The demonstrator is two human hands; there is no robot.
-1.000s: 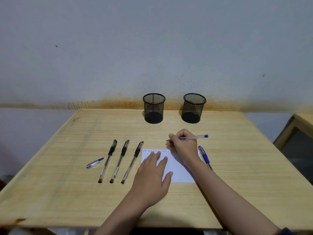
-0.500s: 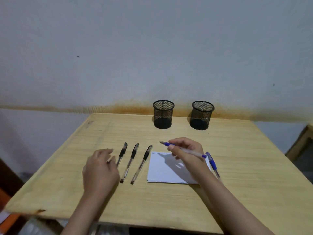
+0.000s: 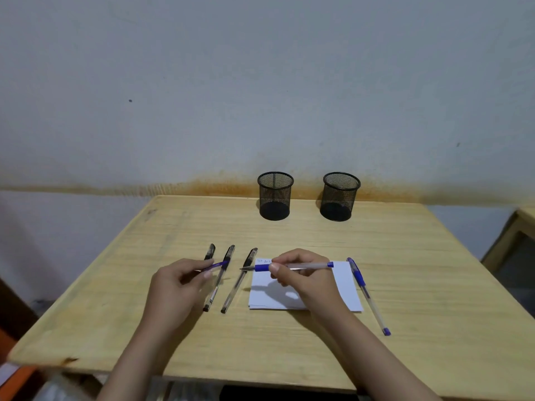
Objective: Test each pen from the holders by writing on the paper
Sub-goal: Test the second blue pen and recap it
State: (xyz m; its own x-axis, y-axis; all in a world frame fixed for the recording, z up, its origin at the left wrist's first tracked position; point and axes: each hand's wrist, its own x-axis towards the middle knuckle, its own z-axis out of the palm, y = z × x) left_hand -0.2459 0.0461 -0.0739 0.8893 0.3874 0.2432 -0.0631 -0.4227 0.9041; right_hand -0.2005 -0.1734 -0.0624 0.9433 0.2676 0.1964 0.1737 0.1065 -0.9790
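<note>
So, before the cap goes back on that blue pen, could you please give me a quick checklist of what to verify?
1. Right hand grips the uncapped blue pen: ok.
2. Left hand holds the blue cap: ok.
3. Pen tip faces the cap: ok.
4. Cap opening faces the tip: cannot tell.
5. Paper shows test marks along its top edge: ok.
6. Mesh holders look empty: ok.

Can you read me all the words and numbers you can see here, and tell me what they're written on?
Handwriting along the top edge of the paper: blue marks by the right hand, too small and blurred to read.
Pens, holders, table, wall: no words, numbers or labels can be made out.
</note>
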